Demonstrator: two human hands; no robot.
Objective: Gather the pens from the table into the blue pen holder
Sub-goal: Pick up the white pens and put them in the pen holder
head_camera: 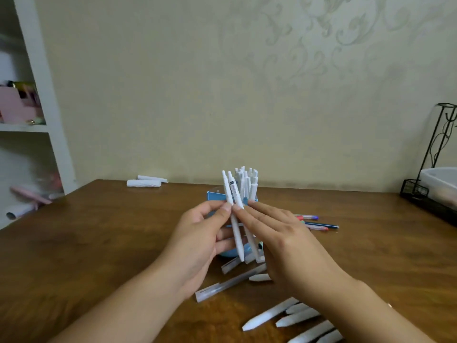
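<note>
The blue pen holder stands mid-table, mostly hidden behind my hands, with several white pens upright in it. My left hand pinches two white pens between thumb and fingers, held upright just in front of the holder. The straight fingers of my right hand rest against these pens from the right; its thumb is hidden. Several loose white pens lie at the near right, and a frosted capped pen lies below my hands. Coloured pens lie to the right of the holder.
The wooden table meets the wall at the back. White rolled items lie at its far edge. A black wire rack with a white tub stands at the far right. White shelves rise at the left.
</note>
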